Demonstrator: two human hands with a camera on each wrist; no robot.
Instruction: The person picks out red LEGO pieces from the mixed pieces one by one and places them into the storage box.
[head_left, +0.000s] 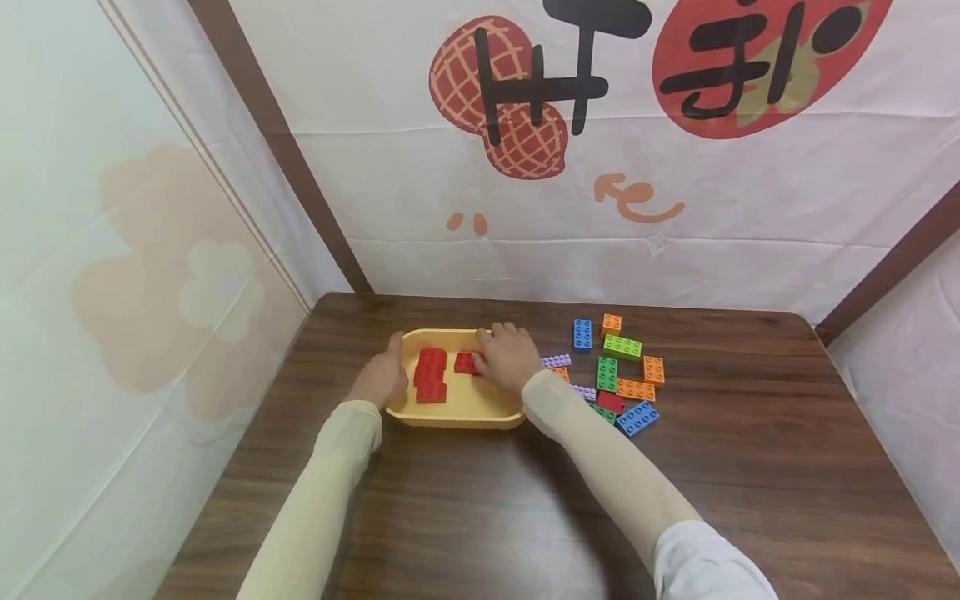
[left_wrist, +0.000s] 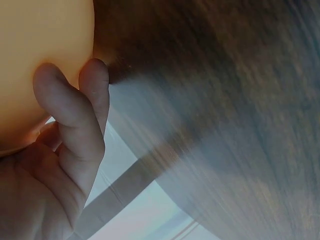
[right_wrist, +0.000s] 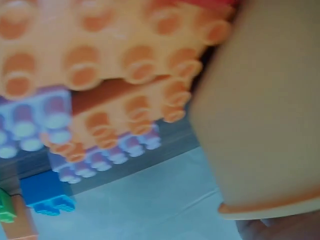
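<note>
A yellow tray stands on the table, with several red bricks in its left half. My left hand grips the tray's left end; in the left wrist view its curled fingers press against the yellow wall. My right hand reaches over the tray's right end, thumb beside another red brick inside. Whether it pinches that brick is hidden. In the right wrist view the tray's outer wall fills the right side, and part of the hand shows below the rim.
Loose bricks lie right of the tray: a lime brick, a green brick, an orange brick, a blue brick and a dark red brick. Purple bricks lie close to the right forearm. A printed cloth hangs behind the table.
</note>
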